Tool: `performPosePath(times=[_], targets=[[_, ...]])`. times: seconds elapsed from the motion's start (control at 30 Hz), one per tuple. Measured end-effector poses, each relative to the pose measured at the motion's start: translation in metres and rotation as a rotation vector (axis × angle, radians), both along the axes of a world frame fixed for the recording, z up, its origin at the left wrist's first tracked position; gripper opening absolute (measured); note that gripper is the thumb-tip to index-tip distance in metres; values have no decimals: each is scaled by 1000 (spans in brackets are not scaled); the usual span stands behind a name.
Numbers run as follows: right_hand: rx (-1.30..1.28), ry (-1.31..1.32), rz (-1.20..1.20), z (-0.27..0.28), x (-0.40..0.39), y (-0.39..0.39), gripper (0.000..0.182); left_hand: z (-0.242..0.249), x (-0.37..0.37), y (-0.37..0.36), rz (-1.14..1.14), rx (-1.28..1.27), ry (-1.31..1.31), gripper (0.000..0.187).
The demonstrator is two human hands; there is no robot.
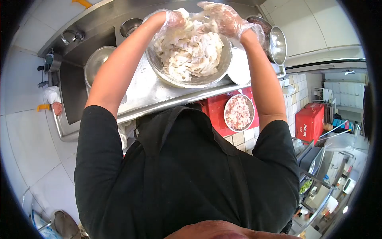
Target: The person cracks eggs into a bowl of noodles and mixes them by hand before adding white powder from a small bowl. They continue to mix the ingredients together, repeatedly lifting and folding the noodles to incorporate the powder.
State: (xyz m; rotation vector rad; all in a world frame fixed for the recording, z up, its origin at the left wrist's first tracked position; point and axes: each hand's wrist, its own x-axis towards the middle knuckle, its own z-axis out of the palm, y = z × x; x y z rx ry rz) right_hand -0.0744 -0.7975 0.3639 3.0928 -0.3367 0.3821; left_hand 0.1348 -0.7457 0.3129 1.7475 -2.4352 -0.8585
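A large metal bowl (175, 81) on the steel counter holds a heap of pale, wet, folded strips (193, 55). Both of my hands wear clear plastic gloves. At the bowl's back left edge, my left hand (177, 19) is curled down against the pale strips, its fingers closed round some of them. My right hand (223, 20) is over the bowl's back right side, with its fingers bent and pale pieces at its fingertips. Part of the bowl's back rim is hidden behind my hands.
An empty metal bowl (95, 59) and a faucet (73, 36) are at the left sink. A white lid or plate (240, 67) lies right of the large bowl. Below, a bowl of chopped pink meat (238, 113) rests on a red surface (215, 115). Metal bowls (277, 46) stand back right.
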Motion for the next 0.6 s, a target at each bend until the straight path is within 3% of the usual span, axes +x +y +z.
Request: performPosePath(times=[0.03,0.1,0.17,0.27,0.3,0.4,0.47,0.53,0.6], targets=[[113,-79,-69,-5,7,3,63,-13,0,-6,94,29,102,27],[249,-125,17,-21,23,13,67,-35,-7,-9,165,84,338,23],[411,-187,36,-43,28,22,61,-8,-26,14,519,337,599,16],[125,-135,-9,-86,22,-11,49,-42,-11,15,492,348,1069,22],[180,-139,-47,-80,21,-5,40,-56,-1,13,409,478,1189,28],[262,-37,-19,-80,17,-5,35,-76,10,23,530,435,1160,31],[104,94,-106,-84,13,-11,34,-92,20,28,378,263,1154,33],[-2,215,-166,-85,7,-18,36,-80,20,35,291,221,1172,34],[225,283,-256,-81,0,-26,37,-12,7,68,271,306,1221,33]])
